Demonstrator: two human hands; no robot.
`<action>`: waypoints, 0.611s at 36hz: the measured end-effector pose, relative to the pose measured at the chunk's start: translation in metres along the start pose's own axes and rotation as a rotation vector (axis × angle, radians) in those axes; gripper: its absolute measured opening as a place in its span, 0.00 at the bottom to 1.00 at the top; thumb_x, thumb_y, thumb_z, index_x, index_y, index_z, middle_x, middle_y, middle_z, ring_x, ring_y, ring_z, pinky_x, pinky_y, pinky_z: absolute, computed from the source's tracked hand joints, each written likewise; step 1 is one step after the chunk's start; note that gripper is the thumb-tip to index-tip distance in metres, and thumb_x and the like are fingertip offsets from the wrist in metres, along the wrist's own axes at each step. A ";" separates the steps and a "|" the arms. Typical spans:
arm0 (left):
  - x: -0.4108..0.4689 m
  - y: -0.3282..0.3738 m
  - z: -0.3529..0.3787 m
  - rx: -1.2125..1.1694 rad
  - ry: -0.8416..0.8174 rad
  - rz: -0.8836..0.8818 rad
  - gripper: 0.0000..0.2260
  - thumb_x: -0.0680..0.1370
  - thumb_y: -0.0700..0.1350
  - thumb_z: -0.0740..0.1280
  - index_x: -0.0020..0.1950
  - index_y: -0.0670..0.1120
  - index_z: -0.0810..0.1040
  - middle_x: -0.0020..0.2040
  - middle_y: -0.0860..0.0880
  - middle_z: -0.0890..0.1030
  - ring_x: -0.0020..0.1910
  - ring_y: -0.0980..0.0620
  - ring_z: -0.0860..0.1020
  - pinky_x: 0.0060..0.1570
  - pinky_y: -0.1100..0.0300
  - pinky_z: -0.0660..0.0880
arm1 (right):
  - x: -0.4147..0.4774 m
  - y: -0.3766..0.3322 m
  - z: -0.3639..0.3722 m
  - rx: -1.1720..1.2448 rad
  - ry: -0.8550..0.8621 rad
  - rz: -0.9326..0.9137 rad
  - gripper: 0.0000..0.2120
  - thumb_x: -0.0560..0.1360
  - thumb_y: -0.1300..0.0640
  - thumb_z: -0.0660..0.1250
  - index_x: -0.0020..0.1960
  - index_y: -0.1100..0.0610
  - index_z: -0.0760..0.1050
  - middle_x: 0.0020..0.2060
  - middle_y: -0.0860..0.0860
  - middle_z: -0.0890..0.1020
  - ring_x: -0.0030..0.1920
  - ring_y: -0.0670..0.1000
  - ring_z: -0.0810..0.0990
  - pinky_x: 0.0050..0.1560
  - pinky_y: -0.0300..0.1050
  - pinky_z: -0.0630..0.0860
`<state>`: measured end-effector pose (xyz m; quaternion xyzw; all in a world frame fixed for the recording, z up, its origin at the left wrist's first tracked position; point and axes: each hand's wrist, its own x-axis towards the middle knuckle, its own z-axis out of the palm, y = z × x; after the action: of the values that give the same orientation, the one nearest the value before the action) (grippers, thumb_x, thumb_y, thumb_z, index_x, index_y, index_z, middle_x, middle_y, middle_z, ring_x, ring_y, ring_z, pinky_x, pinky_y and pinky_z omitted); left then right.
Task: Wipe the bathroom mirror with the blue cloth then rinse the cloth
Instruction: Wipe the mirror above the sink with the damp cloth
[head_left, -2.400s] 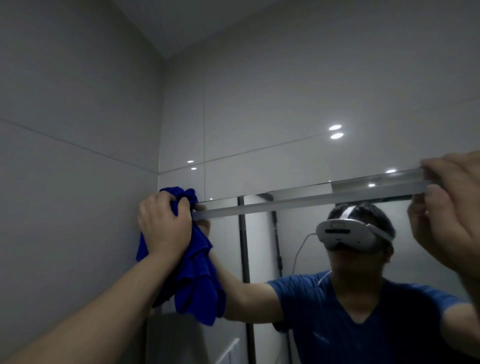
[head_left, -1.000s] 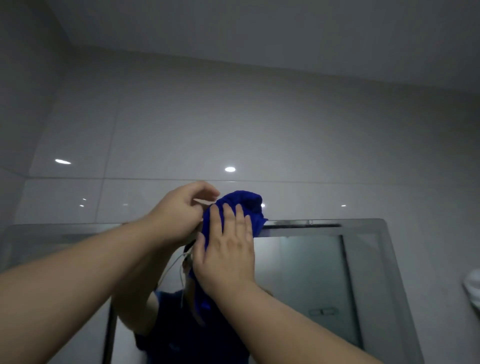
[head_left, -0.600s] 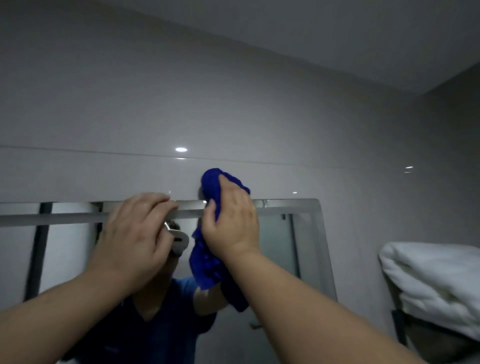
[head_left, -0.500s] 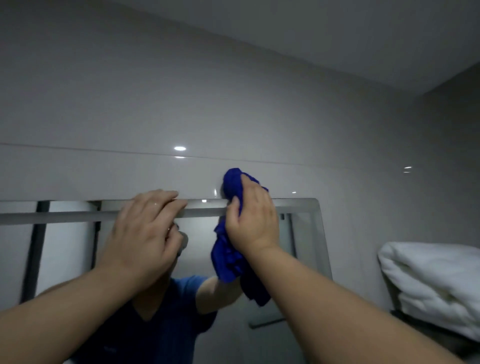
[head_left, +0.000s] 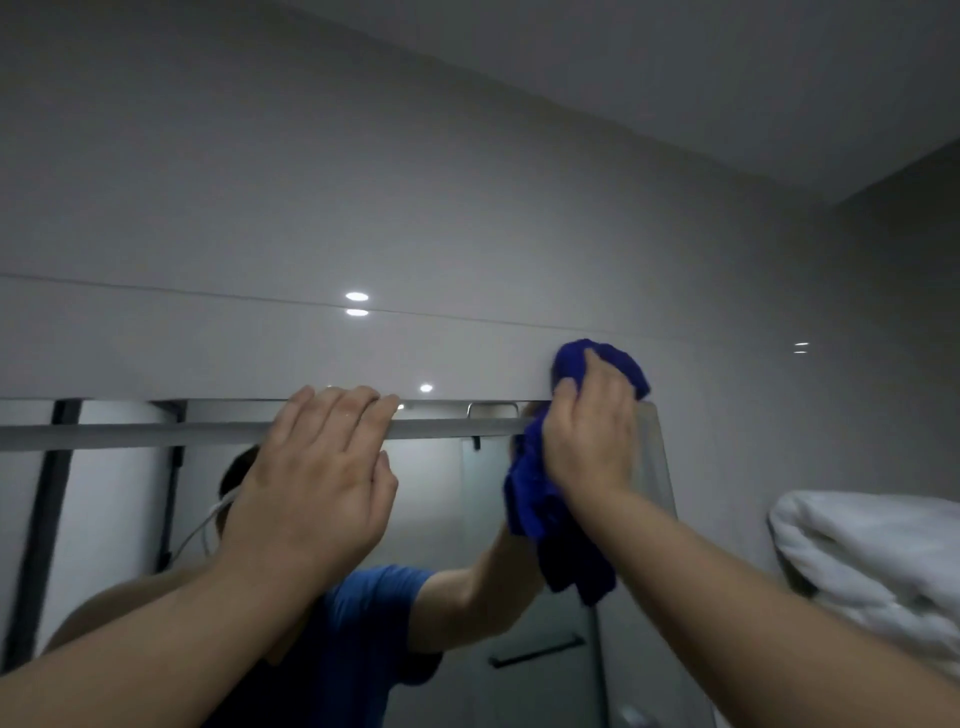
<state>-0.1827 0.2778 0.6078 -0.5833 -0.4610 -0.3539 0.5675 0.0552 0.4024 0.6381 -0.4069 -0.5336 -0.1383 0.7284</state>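
The bathroom mirror (head_left: 104, 509) fills the lower left and middle of the head view, its top edge running level across the frame. My right hand (head_left: 589, 441) presses the bunched blue cloth (head_left: 550, 525) against the mirror's top right corner; cloth pokes out above my fingers and hangs below my wrist. My left hand (head_left: 317, 483) rests with its fingers hooked over the mirror's top edge, left of the cloth, holding nothing else. The mirror reflects a person in a blue shirt, mostly hidden behind my arms.
Glossy grey wall tiles (head_left: 467, 218) rise above the mirror to the ceiling. A folded white towel (head_left: 872, 561) lies on a rack at the right, close to my right forearm. The side wall closes in at the far right.
The cloth passed from my left hand to my right, then slid right along the mirror's top edge to the right corner. My left hand moved onto the top edge and stays there.
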 end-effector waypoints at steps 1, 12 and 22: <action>0.000 0.000 -0.001 0.001 -0.005 -0.008 0.24 0.80 0.47 0.61 0.76 0.42 0.74 0.70 0.42 0.78 0.69 0.40 0.75 0.81 0.41 0.63 | -0.013 -0.015 0.005 -0.010 -0.020 -0.074 0.32 0.84 0.45 0.49 0.82 0.59 0.67 0.78 0.60 0.72 0.79 0.63 0.68 0.84 0.61 0.58; -0.001 0.000 -0.001 0.039 -0.021 -0.002 0.25 0.81 0.45 0.59 0.77 0.38 0.73 0.69 0.37 0.78 0.69 0.35 0.75 0.79 0.38 0.64 | -0.037 -0.042 0.006 -0.065 -0.267 -0.640 0.31 0.84 0.47 0.52 0.85 0.56 0.61 0.83 0.54 0.67 0.83 0.56 0.64 0.84 0.59 0.58; 0.000 0.001 0.000 0.048 -0.019 -0.012 0.27 0.81 0.47 0.57 0.78 0.38 0.73 0.71 0.37 0.78 0.70 0.34 0.75 0.79 0.38 0.63 | 0.037 0.044 -0.022 -0.055 -0.084 0.049 0.31 0.85 0.48 0.54 0.85 0.58 0.60 0.82 0.56 0.68 0.82 0.58 0.65 0.85 0.53 0.58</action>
<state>-0.1815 0.2780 0.6069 -0.5698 -0.4782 -0.3406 0.5750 0.1121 0.4222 0.6494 -0.4452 -0.5496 -0.1180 0.6970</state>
